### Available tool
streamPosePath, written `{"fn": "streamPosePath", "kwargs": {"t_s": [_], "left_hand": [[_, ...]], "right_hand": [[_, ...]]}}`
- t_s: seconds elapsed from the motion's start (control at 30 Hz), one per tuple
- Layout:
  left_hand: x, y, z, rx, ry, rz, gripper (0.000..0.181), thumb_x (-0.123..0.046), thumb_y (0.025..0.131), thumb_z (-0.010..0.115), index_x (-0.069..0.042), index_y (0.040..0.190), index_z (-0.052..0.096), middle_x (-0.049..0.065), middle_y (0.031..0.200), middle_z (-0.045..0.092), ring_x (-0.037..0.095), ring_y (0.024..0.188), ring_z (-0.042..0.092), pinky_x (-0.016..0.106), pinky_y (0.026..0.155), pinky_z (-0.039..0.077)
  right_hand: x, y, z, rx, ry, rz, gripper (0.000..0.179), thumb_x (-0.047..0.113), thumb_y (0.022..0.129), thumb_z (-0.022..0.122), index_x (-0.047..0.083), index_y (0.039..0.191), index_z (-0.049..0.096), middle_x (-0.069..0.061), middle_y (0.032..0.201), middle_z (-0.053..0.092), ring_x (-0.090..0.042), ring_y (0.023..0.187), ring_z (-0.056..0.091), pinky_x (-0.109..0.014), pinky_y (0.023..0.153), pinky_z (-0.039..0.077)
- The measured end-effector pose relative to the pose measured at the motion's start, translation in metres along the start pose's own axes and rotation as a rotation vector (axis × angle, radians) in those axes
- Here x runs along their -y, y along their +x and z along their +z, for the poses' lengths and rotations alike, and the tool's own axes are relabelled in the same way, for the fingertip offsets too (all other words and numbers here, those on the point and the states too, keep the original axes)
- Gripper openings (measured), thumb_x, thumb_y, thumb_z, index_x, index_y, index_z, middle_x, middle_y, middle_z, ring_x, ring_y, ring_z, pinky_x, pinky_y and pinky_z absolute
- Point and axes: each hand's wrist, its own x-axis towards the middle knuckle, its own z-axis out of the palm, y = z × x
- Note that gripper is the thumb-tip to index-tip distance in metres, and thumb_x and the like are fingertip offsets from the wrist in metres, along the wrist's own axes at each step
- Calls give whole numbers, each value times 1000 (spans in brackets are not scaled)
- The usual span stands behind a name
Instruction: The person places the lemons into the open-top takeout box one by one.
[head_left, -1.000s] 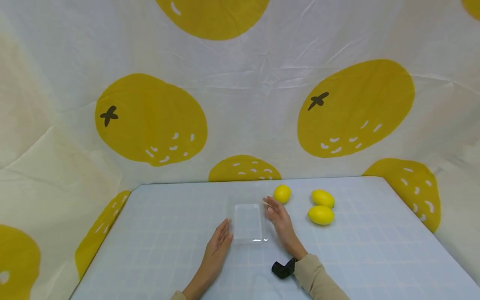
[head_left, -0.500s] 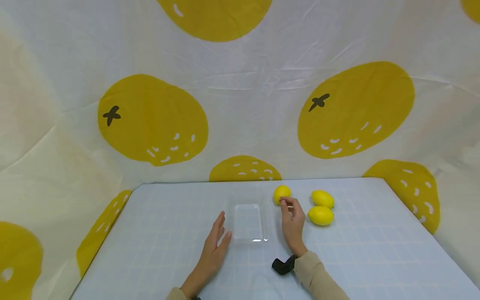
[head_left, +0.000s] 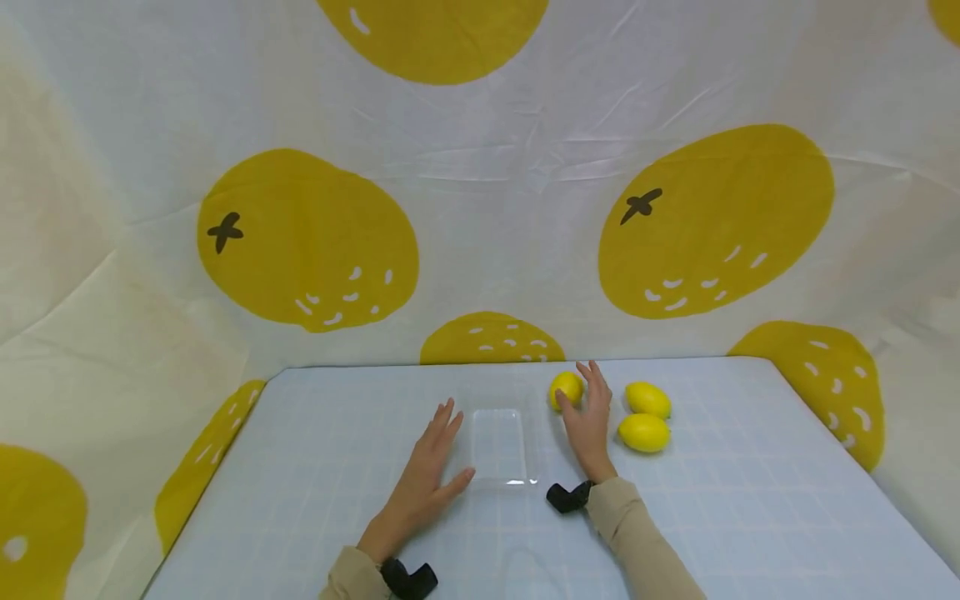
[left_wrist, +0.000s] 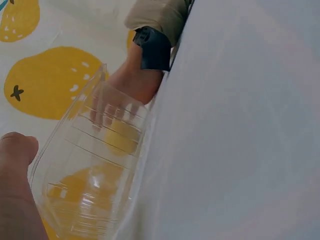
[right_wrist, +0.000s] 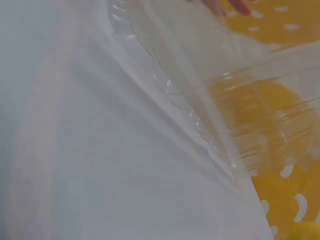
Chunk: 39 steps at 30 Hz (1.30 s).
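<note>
A clear plastic container (head_left: 497, 446) lies on the table in front of me. My left hand (head_left: 423, 479) is at its left side with fingers spread and thumb reaching toward its near left corner; the thumb (left_wrist: 19, 155) also shows in the left wrist view beside the container (left_wrist: 75, 170). Behind and right of the container sits a lemon (head_left: 567, 387). My right hand (head_left: 589, 421) is around its near right side, thumb in front of it and straight fingers to its right. In the right wrist view only a yellow edge of this lemon (right_wrist: 302, 232) shows, low in the corner.
Two more lemons, one farther back (head_left: 647, 400) and one nearer (head_left: 643, 433), lie close together right of my right hand. The table (head_left: 300, 500) has a pale blue checked cover. A cloth (head_left: 510, 233) printed with big yellow fruit hangs behind it.
My right hand has left the container's right side and moved to the right and back to the lemon, its fingers spreading. My left hand has opened wider beside the container. The container stays in place.
</note>
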Motion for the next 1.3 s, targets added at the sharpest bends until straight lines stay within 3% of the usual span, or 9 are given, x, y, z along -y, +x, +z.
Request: {"fn": "streamPosePath", "kwargs": {"t_s": [0.13, 0.33, 0.5, 0.67, 1.3], "left_hand": [[5, -3, 5, 25, 46, 17, 79, -42, 94, 59, -6, 156, 28, 18, 163, 19, 42, 148, 16, 66, 111, 23], [8, -7, 7, 59, 58, 4, 82, -47, 93, 58, -7, 157, 26, 17, 163, 19, 41, 149, 13, 66, 112, 22], [8, -8, 7, 76, 65, -10, 82, -50, 94, 56, -8, 157, 25, 15, 164, 18, 39, 149, 12, 64, 113, 22], [9, -9, 8, 67, 53, -1, 81, -53, 96, 53, -7, 157, 25, 15, 164, 18, 40, 149, 13, 66, 111, 23], [8, -6, 8, 79, 21, -13, 82, -48, 94, 59, -7, 157, 26, 16, 164, 18, 38, 150, 11, 64, 113, 21]], "right_hand": [[-3, 3, -2, 124, -16, 98, 72, 16, 91, 69, 7, 153, 33, -13, 165, 15, -35, 149, 14, -57, 119, 13], [-4, 3, -1, 201, -55, 99, 75, 15, 87, 71, 3, 152, 34, -21, 162, 19, -41, 146, 18, -59, 118, 16], [-3, 2, -1, 176, -51, 116, 70, 8, 86, 70, 0, 148, 38, -26, 154, 32, -43, 142, 27, -57, 117, 19], [-2, 3, -1, 179, -46, 147, 69, 10, 87, 71, 1, 148, 38, -23, 149, 39, -39, 138, 34, -54, 116, 24], [5, 0, -2, 209, -90, 174, 74, 12, 83, 77, 5, 146, 39, -20, 147, 40, -36, 134, 37, -52, 115, 27]]}}
